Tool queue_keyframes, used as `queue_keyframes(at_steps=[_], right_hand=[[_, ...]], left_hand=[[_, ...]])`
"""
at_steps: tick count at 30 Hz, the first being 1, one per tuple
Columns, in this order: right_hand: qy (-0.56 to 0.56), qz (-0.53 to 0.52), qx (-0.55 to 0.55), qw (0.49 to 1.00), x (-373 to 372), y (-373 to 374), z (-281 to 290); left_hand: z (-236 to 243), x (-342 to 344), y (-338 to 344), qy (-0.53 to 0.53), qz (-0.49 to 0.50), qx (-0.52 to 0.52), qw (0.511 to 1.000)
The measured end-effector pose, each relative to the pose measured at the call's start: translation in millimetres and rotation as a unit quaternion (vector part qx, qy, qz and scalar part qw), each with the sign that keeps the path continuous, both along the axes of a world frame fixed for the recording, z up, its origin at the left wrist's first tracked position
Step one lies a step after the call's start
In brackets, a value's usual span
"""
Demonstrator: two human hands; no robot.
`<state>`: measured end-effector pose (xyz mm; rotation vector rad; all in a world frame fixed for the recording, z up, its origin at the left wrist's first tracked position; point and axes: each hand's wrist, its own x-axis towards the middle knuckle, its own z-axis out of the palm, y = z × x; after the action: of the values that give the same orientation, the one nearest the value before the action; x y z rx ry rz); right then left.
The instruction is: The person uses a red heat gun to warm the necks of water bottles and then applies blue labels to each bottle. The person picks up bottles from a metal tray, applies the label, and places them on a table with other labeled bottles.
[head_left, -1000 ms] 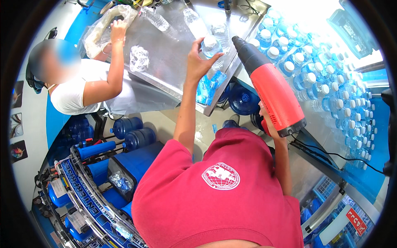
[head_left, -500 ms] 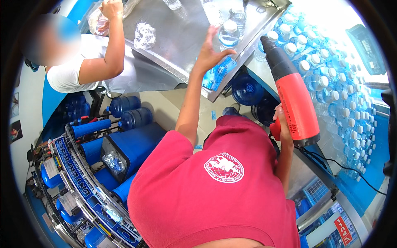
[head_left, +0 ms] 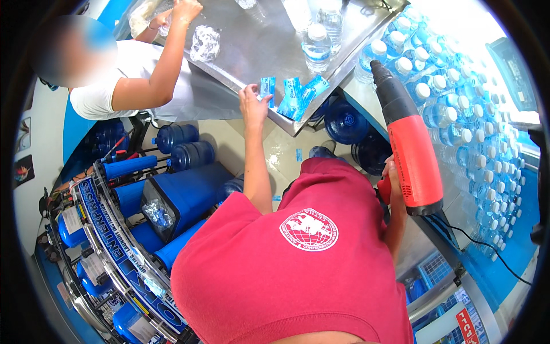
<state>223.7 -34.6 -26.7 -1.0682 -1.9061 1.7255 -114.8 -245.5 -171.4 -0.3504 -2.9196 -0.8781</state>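
Observation:
My left hand (head_left: 254, 102) is at the front edge of the steel table (head_left: 229, 63), its thumb and fingers closed on a small blue label strip (head_left: 267, 86). Beside it lie more blue labels (head_left: 312, 90). Behind these stands an upright water bottle (head_left: 316, 50), with another clear bottle (head_left: 332, 26) just beyond. My right hand (head_left: 394, 179) grips the handle of a red-and-black heat gun (head_left: 412, 163), partly hidden by its body; the nozzle points up toward the table's right edge and the bottles there.
A co-worker (head_left: 134, 80) in white works at the table's left, near crumpled plastic (head_left: 204, 43). Many capped bottles (head_left: 467, 132) crowd the right side. Large blue jugs (head_left: 342, 122) sit below the table. Blue tanks and racks (head_left: 189, 189) are at lower left; a black cord (head_left: 487, 243) trails rightward.
My left hand has let go of the bottle, moved down and left, and taken a label, now apart from the others. The heat gun has shifted rightward and down in the view.

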Motion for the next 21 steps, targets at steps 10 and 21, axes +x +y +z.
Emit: queue_keyframes(at_steps=[10, 21], right_hand=[[0.039, 0.073, 0.095, 0.992, 32, 8, -17], [0.031, 0.045, 0.066, 0.996, 48, 16, -18]], left_hand=[[19, 8, -54, -0.124, 0.082, 0.191, 0.97], [125, 38, 1, -0.077, -0.052, 0.194, 0.977]])
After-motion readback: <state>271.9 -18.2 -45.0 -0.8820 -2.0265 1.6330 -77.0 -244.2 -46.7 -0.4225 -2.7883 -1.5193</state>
